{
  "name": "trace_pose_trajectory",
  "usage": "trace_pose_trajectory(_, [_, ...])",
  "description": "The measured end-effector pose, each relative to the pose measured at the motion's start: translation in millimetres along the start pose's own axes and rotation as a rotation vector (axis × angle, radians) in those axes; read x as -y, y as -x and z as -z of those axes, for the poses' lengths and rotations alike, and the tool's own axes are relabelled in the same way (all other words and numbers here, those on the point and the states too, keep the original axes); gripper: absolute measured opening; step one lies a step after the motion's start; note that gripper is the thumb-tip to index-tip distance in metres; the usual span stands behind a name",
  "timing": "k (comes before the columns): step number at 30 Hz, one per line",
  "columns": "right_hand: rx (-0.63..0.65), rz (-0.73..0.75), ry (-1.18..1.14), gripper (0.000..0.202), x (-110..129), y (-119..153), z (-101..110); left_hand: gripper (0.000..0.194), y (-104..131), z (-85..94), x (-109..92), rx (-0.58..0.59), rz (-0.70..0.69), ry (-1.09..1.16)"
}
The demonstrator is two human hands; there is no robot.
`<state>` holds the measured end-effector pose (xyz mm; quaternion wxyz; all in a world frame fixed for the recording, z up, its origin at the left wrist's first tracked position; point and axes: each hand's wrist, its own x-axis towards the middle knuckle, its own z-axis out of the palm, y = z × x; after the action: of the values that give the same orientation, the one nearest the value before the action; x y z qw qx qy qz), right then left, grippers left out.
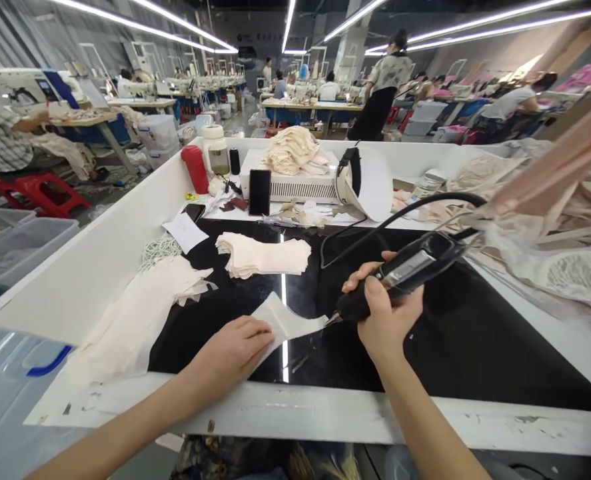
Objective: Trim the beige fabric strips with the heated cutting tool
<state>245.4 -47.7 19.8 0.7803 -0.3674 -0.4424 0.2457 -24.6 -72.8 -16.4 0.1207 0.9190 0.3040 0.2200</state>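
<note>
- Cloth [289, 324] lies on black tabletop [455, 347] beneath my left hand [234, 348], its fingers [255, 328] pressing flat.
- My right hand [389, 317] grasps a corded tool [400, 275], tip [332, 319] at the cloth's corner.
- Sewing tables [288, 105] stand under strip lights [289, 26].
- Lettering [275, 37] on the far wall [268, 23] is too small to read.

We see bright overhead tube lights [289, 23], glare streaking the glossy black tabletop [455, 347], and stretched, blurry edges.
</note>
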Motion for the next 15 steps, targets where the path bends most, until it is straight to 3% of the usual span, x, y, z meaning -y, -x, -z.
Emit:
trace_pose_trajectory(4, [0.012,0.007,0.009,0.041,-2.5,-5.3,-3.4,0.023,-6.8,6.5,-10.4,0.135,0.082,0.121])
trace_pose_trajectory(7, [0.033,0.020,-0.005,0.035,-0.3,-2.8,-7.6,0.022,-23.8,11.0,-4.7,0.164,0.111,0.126])
trace_pose_trajectory(11, [0.021,-0.004,-0.004,0.034,-0.1,2.5,-13.1,0.027,-57.3,11.3,17.6,0.137,-0.051,0.068])
trace_pose_trajectory(15, [0.018,-0.030,0.002,0.035,-2.1,5.8,-18.4,0.051,-84.8,8.6,35.6,0.271,-0.167,0.092])
